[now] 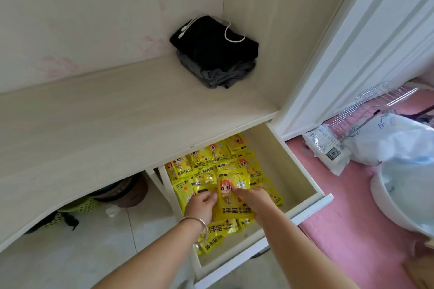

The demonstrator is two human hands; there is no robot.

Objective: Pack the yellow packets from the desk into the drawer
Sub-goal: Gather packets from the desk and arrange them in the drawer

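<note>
Left hand [201,204] and right hand [252,197] pinch top packet [236,197] by opposite edges over open drawer [303,185]. Recommend: lay flat, align with stack, then release.

Yellow packets [236,197] under the fingers [212,197]: glossy plastic film w/ crinkly sheen. Drawer [303,202] around them: smooth matt cream laminate. Counter [117,110] above: pale wood-grain, matt. Folded clothes [213,51] beyond: soft matt cloth. Bracelet [197,222] behind the fingers: shiny metal.
</note>
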